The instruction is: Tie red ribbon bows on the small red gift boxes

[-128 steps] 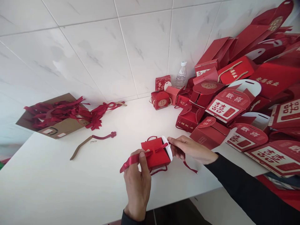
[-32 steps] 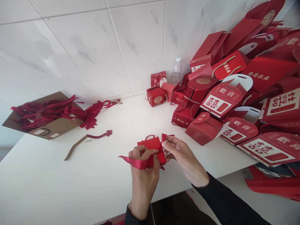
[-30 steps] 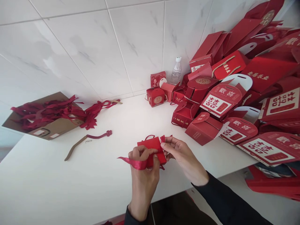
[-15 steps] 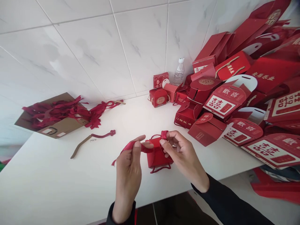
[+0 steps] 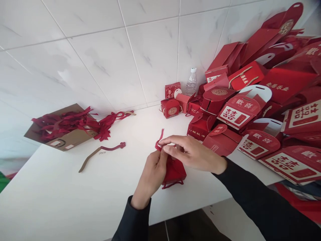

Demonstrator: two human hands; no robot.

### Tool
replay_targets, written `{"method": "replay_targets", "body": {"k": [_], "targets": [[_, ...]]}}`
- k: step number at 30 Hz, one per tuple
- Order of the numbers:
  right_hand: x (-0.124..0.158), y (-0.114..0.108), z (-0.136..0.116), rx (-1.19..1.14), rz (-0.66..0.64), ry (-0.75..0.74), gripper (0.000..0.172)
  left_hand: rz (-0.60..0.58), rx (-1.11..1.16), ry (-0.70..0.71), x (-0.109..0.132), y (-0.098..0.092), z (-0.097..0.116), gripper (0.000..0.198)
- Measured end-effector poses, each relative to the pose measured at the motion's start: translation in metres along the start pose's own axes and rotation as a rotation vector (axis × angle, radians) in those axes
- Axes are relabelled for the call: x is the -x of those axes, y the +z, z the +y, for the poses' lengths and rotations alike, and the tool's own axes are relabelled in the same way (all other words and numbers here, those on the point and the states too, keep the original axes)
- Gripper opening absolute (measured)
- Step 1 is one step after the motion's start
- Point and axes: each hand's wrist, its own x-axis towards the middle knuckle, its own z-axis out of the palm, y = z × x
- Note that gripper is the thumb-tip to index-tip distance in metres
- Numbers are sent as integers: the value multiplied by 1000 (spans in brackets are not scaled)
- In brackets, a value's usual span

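Observation:
A small red gift box (image 5: 175, 172) with dark red cord handles sits near the table's front edge, partly hidden by my hands. Over its upper left side, my left hand (image 5: 154, 170) is closed with thumb and fingers on a red ribbon (image 5: 159, 139). One ribbon end sticks up beyond the fingertips. My right hand (image 5: 184, 150) crosses from the right above the box, its fingertips meeting the left ones and pinching the same ribbon. How the ribbon is looped between the fingers is hidden.
On the left stands a cardboard box (image 5: 72, 142) heaped with red ribbons, some spilling onto the table (image 5: 60, 197). A brown and red strap (image 5: 100, 149) lies before it. A plastic bottle (image 5: 192, 82) stands by the wall. Many red gift boxes (image 5: 235, 110) are piled at right.
My hands have come together above the box. My right hand has moved left to meet my left hand, and the ribbon between them is now gathered at the fingertips, one end pointing up.

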Motion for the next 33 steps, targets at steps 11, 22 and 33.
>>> {"method": "replay_targets", "body": {"k": [11,22,33], "targets": [[10,-29,-8,167,-149,119,23,-82,315,-104,4,-12,-6,33],[5,0,24,-89,-157,254,23,310,-184,403,1,5,-29,26],[6,0,30,-348,-57,313,17,469,-120,336,11,20,-49,7]]}}
